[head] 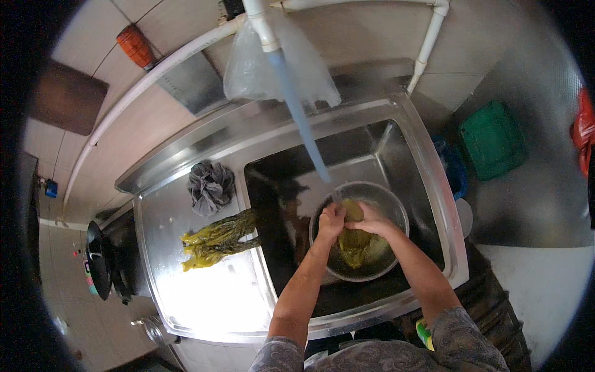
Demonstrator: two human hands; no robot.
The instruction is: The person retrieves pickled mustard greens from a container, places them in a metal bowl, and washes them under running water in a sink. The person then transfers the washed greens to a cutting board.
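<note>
Both hands are over a round bowl [405, 218] standing in the steel sink basin. My left hand [332, 219] grips one side of a yellow-green leafy vegetable [353, 211], and my right hand [374, 221] grips its other side. More of the leaves hang down into the water in the bowl. Water runs from a blue hose [300, 116] whose end is just above my left hand. Left of the basin, another bunch of yellow-green leafy vegetable [214, 239] lies on the steel drainboard [162, 214], its dark leaf ends reaching over the basin's edge.
A crumpled grey cloth [210, 187] lies on the drainboard behind the bunch. A clear plastic bag [279, 65] hangs behind the hose from white pipes [223, 30]. Right of the sink are a green plastic container [493, 140] and a blue one [451, 167]. A black wok [97, 260] stands far left.
</note>
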